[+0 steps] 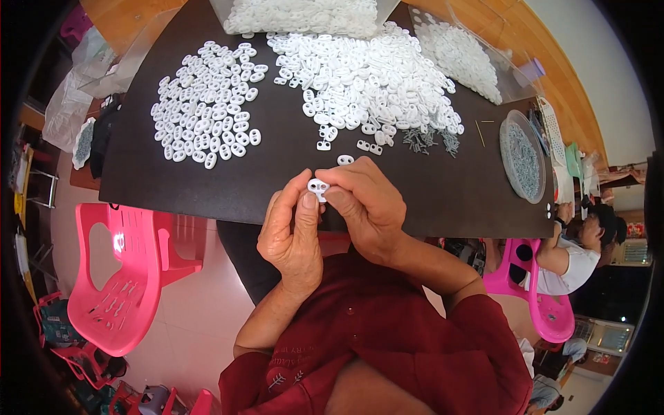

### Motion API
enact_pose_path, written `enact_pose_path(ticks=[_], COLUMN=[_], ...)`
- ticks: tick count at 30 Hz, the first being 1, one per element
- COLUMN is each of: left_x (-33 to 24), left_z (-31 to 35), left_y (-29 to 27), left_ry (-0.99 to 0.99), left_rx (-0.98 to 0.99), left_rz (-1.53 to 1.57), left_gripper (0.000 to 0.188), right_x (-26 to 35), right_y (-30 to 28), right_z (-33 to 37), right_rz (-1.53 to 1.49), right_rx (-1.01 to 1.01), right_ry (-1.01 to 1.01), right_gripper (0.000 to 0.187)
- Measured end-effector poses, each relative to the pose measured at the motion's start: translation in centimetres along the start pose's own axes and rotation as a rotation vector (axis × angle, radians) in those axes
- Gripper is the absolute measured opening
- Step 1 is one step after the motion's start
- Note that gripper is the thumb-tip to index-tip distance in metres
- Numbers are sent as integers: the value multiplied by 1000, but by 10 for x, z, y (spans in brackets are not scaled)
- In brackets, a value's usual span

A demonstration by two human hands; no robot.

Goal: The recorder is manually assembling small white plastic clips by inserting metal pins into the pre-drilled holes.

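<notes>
Between the fingertips of both hands, just over the table's near edge, is a small white oval plastic piece with two holes (318, 186). My left hand (292, 232) pinches it from the left with thumb and fingers. From the right, my right hand (370, 207) pinches the same piece. Some white plastic shows below it between the thumbs; whether that is a second part I cannot tell. A loose white oval piece (345, 160) lies on the dark table (277, 152) just beyond my right fingers. Other small white pieces (324, 145) lie a little farther off.
A big heap of white pieces (373, 76) covers the far middle, with a spread group (207, 104) at left. Small grey pins (422, 140) lie near a round tub of them (523, 155). Clear bins stand behind. A pink chair (128, 277) is at left; another person (574, 252) sits at right.
</notes>
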State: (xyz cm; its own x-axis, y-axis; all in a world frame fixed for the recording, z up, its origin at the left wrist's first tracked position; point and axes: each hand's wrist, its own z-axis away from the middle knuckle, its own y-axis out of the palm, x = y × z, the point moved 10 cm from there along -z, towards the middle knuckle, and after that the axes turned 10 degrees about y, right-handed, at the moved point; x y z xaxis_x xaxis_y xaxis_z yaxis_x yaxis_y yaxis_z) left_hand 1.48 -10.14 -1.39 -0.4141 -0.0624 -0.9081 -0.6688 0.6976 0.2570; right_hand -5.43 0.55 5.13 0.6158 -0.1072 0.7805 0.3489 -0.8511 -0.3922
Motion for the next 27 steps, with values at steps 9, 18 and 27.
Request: enact_pose_path(ticks=[9,18,27], left_x=[-7,-4,-2], left_z=[-3,-3,-3], left_y=[1,-1,-1], left_ry=[52,34,29], left_rx=[-2,-11,5], left_rz=[-89,-117,-60], left_gripper=[22,21,20], right_x=[-38,-23,-20], right_y=[10,5,6], right_z=[3,0,2], right_rz=[-274,-84,-33], right_rx=[22,-1,40], right_ry=[409,262,205], right_gripper=[12,13,20])
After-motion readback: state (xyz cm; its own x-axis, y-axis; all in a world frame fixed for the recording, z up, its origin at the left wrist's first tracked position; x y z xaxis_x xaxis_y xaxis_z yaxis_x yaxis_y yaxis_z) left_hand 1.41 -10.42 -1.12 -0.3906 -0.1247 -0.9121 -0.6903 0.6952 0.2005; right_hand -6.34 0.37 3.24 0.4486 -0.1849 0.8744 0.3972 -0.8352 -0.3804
